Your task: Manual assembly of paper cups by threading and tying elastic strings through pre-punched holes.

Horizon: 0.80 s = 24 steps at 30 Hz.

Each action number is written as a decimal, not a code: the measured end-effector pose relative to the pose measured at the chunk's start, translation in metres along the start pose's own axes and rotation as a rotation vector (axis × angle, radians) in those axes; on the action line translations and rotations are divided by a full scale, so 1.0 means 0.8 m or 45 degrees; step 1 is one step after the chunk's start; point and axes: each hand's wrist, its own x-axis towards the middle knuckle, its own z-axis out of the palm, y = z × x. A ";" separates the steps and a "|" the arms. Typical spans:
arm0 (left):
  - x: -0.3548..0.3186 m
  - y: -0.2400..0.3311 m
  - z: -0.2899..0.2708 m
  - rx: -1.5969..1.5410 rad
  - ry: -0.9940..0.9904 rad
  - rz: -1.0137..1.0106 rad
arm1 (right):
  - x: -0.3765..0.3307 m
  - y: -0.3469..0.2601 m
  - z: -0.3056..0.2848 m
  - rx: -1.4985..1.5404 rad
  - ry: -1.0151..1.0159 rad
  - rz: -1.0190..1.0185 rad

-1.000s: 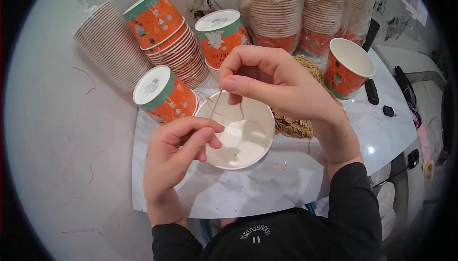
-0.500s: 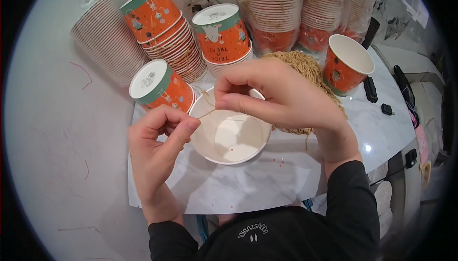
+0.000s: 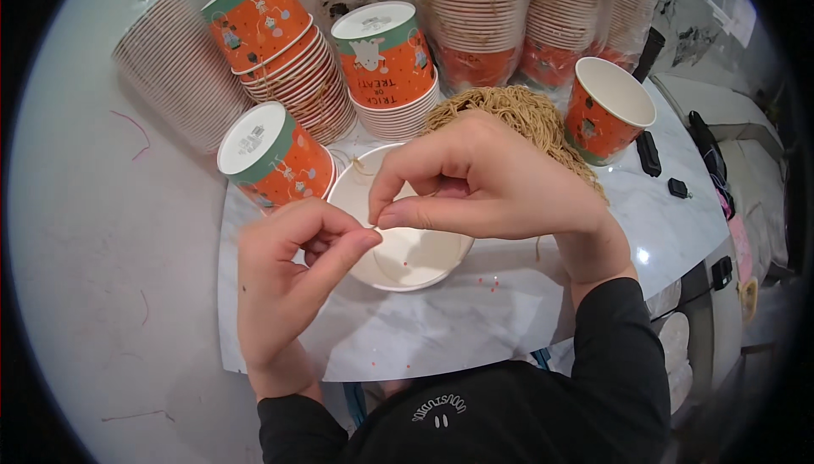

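A white-lined paper cup (image 3: 415, 276) lies in front of me with its mouth facing me. A bit of tan twine (image 3: 362, 167) shows at its far-left rim. Over the mouth, my left hand (image 3: 288, 273) pinches the end of a thin strand between thumb and forefinger. My right hand (image 3: 487, 180) is closed in a pinch too, its fingertips almost touching the left ones. The strand between them is mostly hidden by the fingers. Behind my right hand lies a heap of tan twine (image 3: 509, 108), partly covered by that hand.
Orange and green paper cups (image 3: 275, 159) lie and stand stacked at the back left. Wrapped cup stacks (image 3: 475, 31) stand along the wall. One upright orange cup (image 3: 606, 112) is at the right, beside small black devices (image 3: 649, 154). Tiny red bits (image 3: 493, 284) dot the table.
My hands have come together, so the twine stretched between them has shortened to almost nothing visible. My left fingertips moved right; my right fingertips moved down and slightly left.
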 end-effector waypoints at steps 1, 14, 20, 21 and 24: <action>0.000 0.000 0.003 0.016 -0.049 0.028 | 0.000 0.002 -0.001 -0.031 -0.011 0.009; -0.016 0.009 0.001 0.148 0.078 0.120 | 0.001 0.013 0.020 -0.009 -0.042 -0.170; -0.020 0.013 -0.005 0.169 0.120 0.120 | -0.003 -0.015 0.014 -0.159 0.006 -0.027; -0.019 0.011 -0.005 0.136 0.089 0.139 | -0.004 -0.015 0.016 -0.163 0.059 -0.070; -0.013 -0.001 0.001 0.314 -0.070 0.320 | -0.004 -0.006 0.021 -0.085 0.259 -0.105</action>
